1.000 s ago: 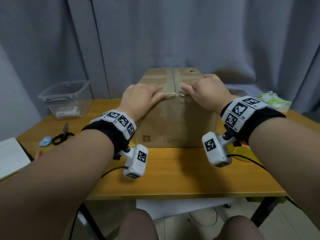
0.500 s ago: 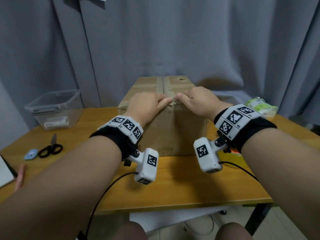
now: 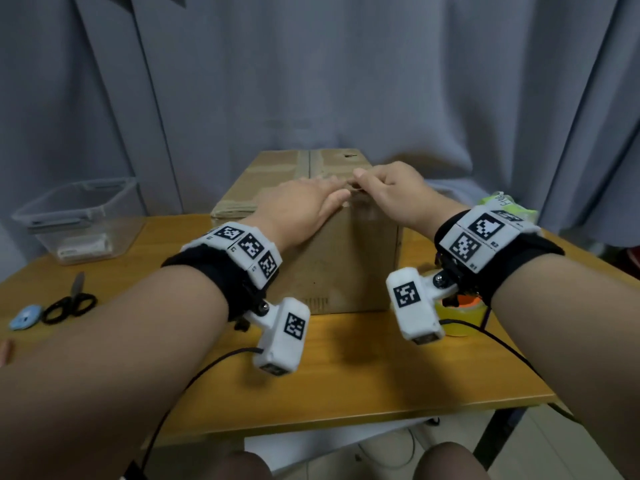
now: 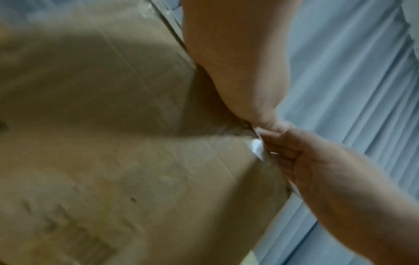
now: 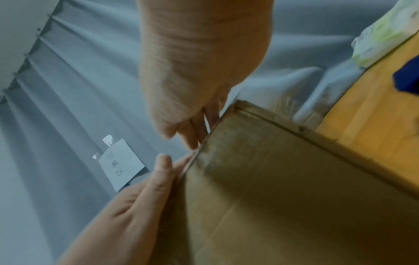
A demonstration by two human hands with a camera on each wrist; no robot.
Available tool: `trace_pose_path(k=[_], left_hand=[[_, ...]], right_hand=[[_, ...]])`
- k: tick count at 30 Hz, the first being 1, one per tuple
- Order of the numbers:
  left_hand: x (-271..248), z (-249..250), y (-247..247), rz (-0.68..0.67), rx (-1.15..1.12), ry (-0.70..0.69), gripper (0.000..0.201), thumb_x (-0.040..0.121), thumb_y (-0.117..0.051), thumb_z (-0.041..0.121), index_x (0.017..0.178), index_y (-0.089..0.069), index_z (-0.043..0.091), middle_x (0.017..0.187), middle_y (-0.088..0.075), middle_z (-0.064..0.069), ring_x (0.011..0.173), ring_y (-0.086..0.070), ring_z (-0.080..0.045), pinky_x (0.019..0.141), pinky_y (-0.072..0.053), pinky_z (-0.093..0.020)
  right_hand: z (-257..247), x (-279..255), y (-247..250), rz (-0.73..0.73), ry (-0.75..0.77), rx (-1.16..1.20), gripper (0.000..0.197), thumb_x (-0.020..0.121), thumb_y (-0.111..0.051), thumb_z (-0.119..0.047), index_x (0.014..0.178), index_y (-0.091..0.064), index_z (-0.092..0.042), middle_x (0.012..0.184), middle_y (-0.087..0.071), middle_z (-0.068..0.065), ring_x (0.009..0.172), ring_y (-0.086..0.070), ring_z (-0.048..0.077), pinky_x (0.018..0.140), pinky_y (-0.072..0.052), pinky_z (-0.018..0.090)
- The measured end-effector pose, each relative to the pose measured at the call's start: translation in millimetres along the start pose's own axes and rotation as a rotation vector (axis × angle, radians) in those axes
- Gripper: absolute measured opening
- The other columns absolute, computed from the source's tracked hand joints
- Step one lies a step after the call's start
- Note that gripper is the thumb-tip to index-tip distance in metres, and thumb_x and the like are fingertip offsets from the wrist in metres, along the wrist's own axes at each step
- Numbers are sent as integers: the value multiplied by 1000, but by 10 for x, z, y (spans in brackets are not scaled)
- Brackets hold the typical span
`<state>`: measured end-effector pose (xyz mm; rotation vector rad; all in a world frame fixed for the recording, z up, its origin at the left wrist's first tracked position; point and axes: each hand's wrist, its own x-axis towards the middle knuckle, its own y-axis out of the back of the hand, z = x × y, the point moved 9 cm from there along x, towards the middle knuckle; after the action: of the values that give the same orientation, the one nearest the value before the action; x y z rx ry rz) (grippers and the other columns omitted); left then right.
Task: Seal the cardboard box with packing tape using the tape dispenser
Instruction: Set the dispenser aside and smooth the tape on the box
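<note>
A brown cardboard box point(image 3: 346, 265) stands on the wooden table point(image 3: 346, 375) with its top flaps closed. My left hand point(image 3: 332, 195) lies flat on the box top at the front edge, fingers straight across the centre seam. My right hand point(image 3: 356, 185) meets it there, fingers curled and pinching a clear strip of tape point(image 4: 257, 148) at the top front edge. In the right wrist view the left hand's fingers point(image 5: 163, 166) run along the box point(image 5: 294, 197) edge. A yellowish tape roll with an orange core point(image 3: 460, 313) sits on the table right of the box, partly hidden by my right wrist camera.
A clear plastic bin point(image 3: 76, 220) stands at the back left. Black scissors point(image 3: 69, 303) and a small blue disc point(image 3: 24, 317) lie on the left. A green and white pack point(image 3: 502, 206) is at the back right. A grey curtain hangs close behind the box.
My left hand has flattened and slid its fingers right across the seam to meet the right hand. The right hand stays at the front top edge. The head view has shifted.
</note>
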<state>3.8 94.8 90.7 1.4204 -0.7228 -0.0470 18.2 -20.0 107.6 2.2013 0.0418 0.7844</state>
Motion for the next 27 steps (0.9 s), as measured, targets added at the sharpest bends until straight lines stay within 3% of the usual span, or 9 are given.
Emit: trace_pose_path(k=[2,5,9,13,16,18,21,25,27], left_hand=[[53,28,-44,-18,17,33,46,98,-28,49,134,-49,30,129,-59,-1,114,-56,-25,82,-43,-35],[31,27,-50,-15,50,31,48,97,-29,53,135,-48,31,131,-58,1,113,-57,-24,83,-46,-36],[3,91,-61,30,187,-8,55,92,-34,60,137,-44,30,133,-56,2,111,-59,-25,79,-50,-37],[46,108,-119,-54,274,0,69,84,-39,69,135,-43,23,129,-58,-2,106,-60,-27,78,-51,-38],[192,277,-141,-84,148,-44,64,90,-28,66,126,-51,18,122,-61,-6,106,-59,-29,84,-49,-41],[275,414,-176,-85,54,-75,66,89,-20,64,124,-54,20,124,-62,-6,111,-57,-29,88,-48,-42],[301,433,-209,-36,84,-41,56,89,-32,63,128,-53,28,124,-63,-3,112,-58,-28,85,-49,-38],[227,430,-188,45,132,-15,53,88,-42,62,133,-48,35,126,-62,0,112,-58,-27,80,-47,-35],[215,445,-174,68,132,-14,53,88,-42,63,133,-48,35,126,-62,0,111,-59,-28,79,-47,-35]], right_hand=[[76,-62,151,115,-6,-7,49,98,-42,-35,78,-63,4,74,-66,17,76,-60,32,75,-49,43],[180,-172,311,188,-6,4,47,97,-42,-34,74,-58,4,68,-58,19,74,-56,35,71,-46,45],[365,-357,480,244,-84,73,39,99,-44,-29,95,-65,3,95,-68,19,93,-59,31,85,-47,45],[597,-531,510,248,-182,236,28,96,-51,-34,105,-65,-12,97,-65,-4,90,-57,5,83,-42,23],[738,-612,370,161,-276,272,64,86,-60,-49,136,-49,-11,127,-55,-1,116,-53,9,94,-39,20],[776,-653,209,64,-312,249,83,74,-68,-57,139,-45,-10,130,-51,-2,118,-52,11,97,-40,23],[840,-734,-49,-57,-326,155,109,48,-72,-77,132,-53,-9,126,-61,3,112,-59,16,98,-48,35],[894,-811,-110,-32,-344,31,53,76,-77,-33,118,-64,-3,107,-68,6,102,-62,20,93,-50,36],[859,-826,-44,-3,-313,-90,25,83,-71,-23,101,-72,-6,98,-71,7,95,-64,20,86,-51,32]])
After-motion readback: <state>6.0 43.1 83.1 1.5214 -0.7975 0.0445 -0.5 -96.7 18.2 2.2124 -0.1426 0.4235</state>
